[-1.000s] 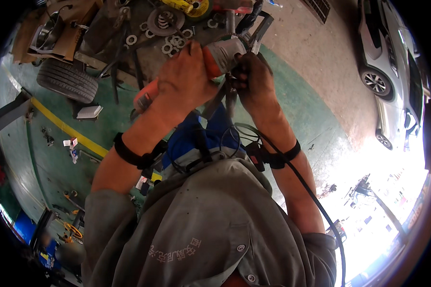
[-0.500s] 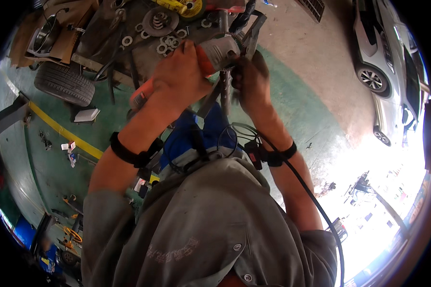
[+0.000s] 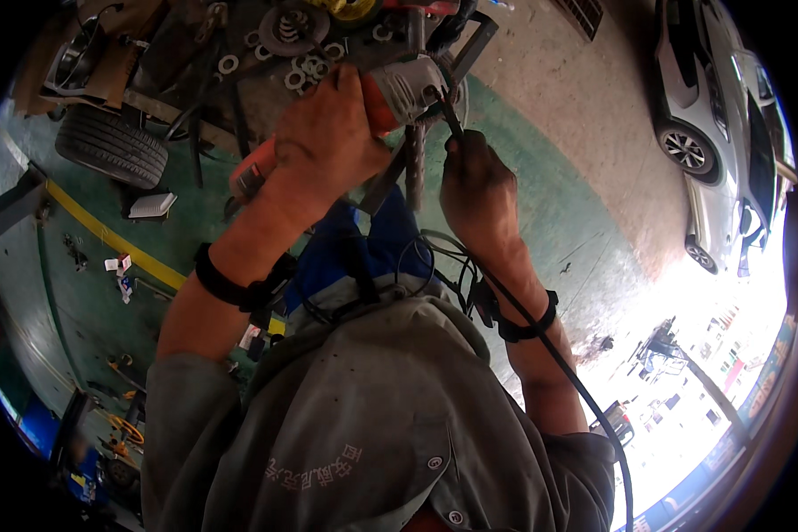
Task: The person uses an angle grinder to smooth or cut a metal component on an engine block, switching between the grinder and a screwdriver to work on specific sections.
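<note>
An orange angle grinder (image 3: 384,108) with a grey metal head lies across my left hand (image 3: 332,133), whose fingers are wrapped round its body. Its head sits at the edge of the workbench, beside an upright metal post (image 3: 415,164). Just right of the head is my right hand (image 3: 479,191), closed in a fist on a thin dark bar (image 3: 450,113). The bar's upper end reaches the side of the grinder's head; whether it is fixed there I cannot tell. The grinder's disc is mostly hidden behind the head.
On the dark workbench (image 3: 262,97) lie several metal rings (image 3: 306,71) and a round disc with a spring (image 3: 294,31). A tyre (image 3: 113,146) stands at the left below an open cardboard box (image 3: 120,66). A black cable (image 3: 576,377) runs past my right forearm. A silver car (image 3: 714,115) stands far right.
My right hand has drawn back toward me and slightly right, so the dark bar now shows above its fist. The left hand and grinder have shifted little.
</note>
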`<state>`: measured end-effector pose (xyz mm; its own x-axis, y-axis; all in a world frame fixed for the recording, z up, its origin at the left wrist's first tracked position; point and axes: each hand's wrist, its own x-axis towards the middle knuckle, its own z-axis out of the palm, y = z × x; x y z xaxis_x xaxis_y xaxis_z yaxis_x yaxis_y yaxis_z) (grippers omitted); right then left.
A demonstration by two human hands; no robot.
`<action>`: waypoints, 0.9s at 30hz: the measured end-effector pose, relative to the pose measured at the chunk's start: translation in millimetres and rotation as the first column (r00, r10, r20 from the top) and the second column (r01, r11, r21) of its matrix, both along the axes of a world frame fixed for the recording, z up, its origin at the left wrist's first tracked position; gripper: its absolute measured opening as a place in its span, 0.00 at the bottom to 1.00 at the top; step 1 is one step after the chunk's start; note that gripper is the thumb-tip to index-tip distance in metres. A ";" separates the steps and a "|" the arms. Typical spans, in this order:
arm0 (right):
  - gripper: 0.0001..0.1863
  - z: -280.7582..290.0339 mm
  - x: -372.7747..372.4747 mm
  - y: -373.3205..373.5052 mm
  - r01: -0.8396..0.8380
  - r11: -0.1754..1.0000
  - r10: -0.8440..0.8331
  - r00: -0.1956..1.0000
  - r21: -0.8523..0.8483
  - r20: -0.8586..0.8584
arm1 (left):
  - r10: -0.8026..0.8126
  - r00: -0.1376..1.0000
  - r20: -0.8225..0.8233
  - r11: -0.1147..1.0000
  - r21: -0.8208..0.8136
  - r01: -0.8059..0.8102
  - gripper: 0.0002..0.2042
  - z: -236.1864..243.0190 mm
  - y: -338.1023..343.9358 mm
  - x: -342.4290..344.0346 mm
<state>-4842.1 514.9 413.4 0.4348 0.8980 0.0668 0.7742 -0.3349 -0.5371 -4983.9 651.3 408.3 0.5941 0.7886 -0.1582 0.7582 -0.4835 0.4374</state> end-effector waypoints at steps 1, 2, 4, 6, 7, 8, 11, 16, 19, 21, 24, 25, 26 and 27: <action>0.04 0.2 -1.6 1.6 -0.004 1.000 0.004 1.000 0.013 0.003 | -0.001 1.000 -0.010 1.000 -0.014 0.001 0.44 3.9 0.9 0.5; 0.04 0.0 -3.4 3.2 -0.008 1.000 0.008 1.000 0.026 0.006 | -0.001 1.000 -0.020 1.000 -0.027 0.001 0.44 5.8 1.0 0.8; 0.04 -1.0 -1.8 5.0 -0.029 0.999 0.028 0.999 0.023 0.040 | -0.003 1.000 -0.003 1.000 -0.019 0.003 0.43 5.4 0.8 0.3; 0.05 -3.2 7.9 4.7 -0.061 0.998 0.061 0.993 -0.012 0.097 | -0.012 1.000 0.015 1.000 -0.009 0.013 0.42 3.9 0.9 -0.8; 0.05 -0.8 14.5 5.8 -0.096 0.995 0.100 0.988 -0.041 0.118 | -0.022 0.999 0.025 1.000 -0.002 0.022 0.42 2.3 1.4 -1.6; 0.05 4.1 22.6 7.9 -0.131 0.989 0.140 0.980 -0.070 0.138 | -0.031 0.999 0.034 1.000 0.005 0.031 0.42 1.1 1.6 -2.6; 0.05 6.4 41.3 11.0 -0.217 0.970 0.234 0.956 -0.111 0.177 | -0.031 0.999 0.036 0.999 -0.015 0.031 0.41 1.2 2.7 -1.0; 0.06 4.2 57.5 12.7 -0.317 0.944 0.327 0.936 -0.092 0.129 | -0.057 0.998 0.036 0.998 0.004 0.057 0.42 -5.8 4.9 -4.5; 0.06 4.4 61.4 13.4 -0.324 0.943 0.331 0.939 -0.080 0.091 | -0.062 0.973 0.223 0.998 0.038 0.055 0.34 -7.0 8.1 -3.8; 0.06 2.1 56.5 11.0 -0.302 0.950 0.308 0.948 -0.078 0.080 | -0.066 0.926 0.372 0.998 0.006 0.068 0.30 -7.5 12.0 -1.5; 0.06 -3.4 58.5 12.6 -0.302 0.952 0.305 0.946 -0.050 0.106 | 0.038 0.893 0.448 0.966 -0.244 0.081 0.28 -4.5 19.3 7.9; 0.06 -3.4 59.3 12.9 -0.297 0.954 0.300 0.951 -0.051 0.069 | 0.124 0.917 0.379 0.916 -0.399 0.041 0.27 6.0 18.6 14.4; 0.05 -2.5 59.7 11.5 -0.293 0.955 0.294 0.955 -0.052 0.032 | 0.200 0.934 0.295 0.841 -0.541 -0.009 0.25 12.5 18.9 19.6; 0.05 -4.3 58.5 9.6 -0.286 0.957 0.285 0.958 -0.054 -0.014 | 0.193 0.930 0.312 0.861 -0.509 -0.009 0.26 11.1 18.6 21.1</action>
<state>-4783.7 524.4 409.1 0.1602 0.9870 0.0123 0.8387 -0.1295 -0.5290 -4962.8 669.9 419.4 0.6039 0.7195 -0.3429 0.5491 -0.0637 0.8333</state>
